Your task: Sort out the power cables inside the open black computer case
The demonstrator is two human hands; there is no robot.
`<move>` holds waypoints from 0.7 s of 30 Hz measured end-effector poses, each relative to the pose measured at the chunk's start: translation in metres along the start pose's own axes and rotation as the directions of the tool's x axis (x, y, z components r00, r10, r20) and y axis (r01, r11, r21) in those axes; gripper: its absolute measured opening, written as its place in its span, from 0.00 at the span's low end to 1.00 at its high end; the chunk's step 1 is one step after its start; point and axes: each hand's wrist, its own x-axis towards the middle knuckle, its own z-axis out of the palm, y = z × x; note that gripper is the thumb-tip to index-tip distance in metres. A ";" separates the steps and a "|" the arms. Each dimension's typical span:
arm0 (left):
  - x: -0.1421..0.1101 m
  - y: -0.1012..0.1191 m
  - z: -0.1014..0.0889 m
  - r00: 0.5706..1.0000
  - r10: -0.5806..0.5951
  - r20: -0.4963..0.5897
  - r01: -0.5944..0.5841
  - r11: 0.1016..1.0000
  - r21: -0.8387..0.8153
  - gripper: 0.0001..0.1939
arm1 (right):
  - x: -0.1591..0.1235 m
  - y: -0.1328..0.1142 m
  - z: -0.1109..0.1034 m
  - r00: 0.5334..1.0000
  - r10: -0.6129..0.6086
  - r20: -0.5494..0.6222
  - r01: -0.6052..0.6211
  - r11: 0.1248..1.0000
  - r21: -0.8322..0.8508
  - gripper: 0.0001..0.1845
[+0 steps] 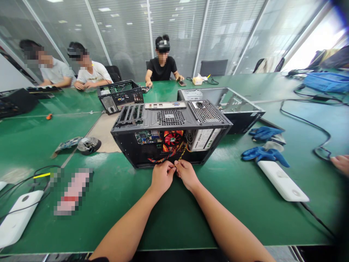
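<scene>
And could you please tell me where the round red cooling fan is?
In the head view, the round red cooling fan sits near the centre, inside the open-sided black metal computer case, left of the white-labelled power supply.

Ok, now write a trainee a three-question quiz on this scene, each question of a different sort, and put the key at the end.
1. True or false: the left hand and right hand are close together at the lower edge of the nearest computer case.

2. Which colour shows most on the gloves lying to the right of that case?
A) Yellow
B) Blue
C) Pink

3. Fill in: seen from the camera, the red fan inside the case sits to the ____ of the power supply.

Key: 1. True. 2. B. 3. Left.
</scene>
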 end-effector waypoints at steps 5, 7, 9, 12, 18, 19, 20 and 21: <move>0.000 0.001 -0.001 1.000 0.011 -0.022 -0.011 1.000 0.015 0.02 | 0.000 0.000 0.000 1.000 0.008 -0.027 -0.009 1.000 -0.008 0.24; 0.001 0.001 -0.001 1.000 0.012 -0.017 -0.011 1.000 0.007 0.02 | 0.000 0.001 0.000 0.999 0.006 -0.035 -0.006 1.000 -0.010 0.24; 0.001 0.001 -0.002 1.000 0.006 -0.004 -0.006 1.000 -0.017 0.03 | 0.000 0.001 0.000 0.999 0.002 -0.034 -0.002 1.000 -0.012 0.24; 0.002 0.003 -0.003 0.999 -0.030 0.022 0.031 0.998 -0.062 0.04 | 0.000 0.002 -0.001 1.000 -0.001 -0.027 0.000 1.000 -0.020 0.24; 0.003 0.004 -0.005 0.991 -0.121 0.060 0.131 0.971 -0.202 0.04 | 0.001 0.003 -0.003 1.000 -0.023 -0.015 0.022 0.998 -0.059 0.24; 0.004 0.003 -0.005 0.989 -0.132 0.070 0.145 0.963 -0.227 0.04 | 0.001 0.004 -0.003 1.000 -0.023 -0.012 0.022 0.998 -0.057 0.24; 0.005 0.001 -0.004 0.986 -0.144 0.083 0.160 0.955 -0.249 0.04 | 0.001 0.003 -0.004 1.000 -0.023 -0.009 0.023 0.998 -0.052 0.23; 0.005 0.000 -0.003 0.983 -0.156 0.095 0.176 0.947 -0.267 0.04 | 0.001 0.003 -0.004 1.000 -0.024 -0.005 0.024 0.999 -0.047 0.23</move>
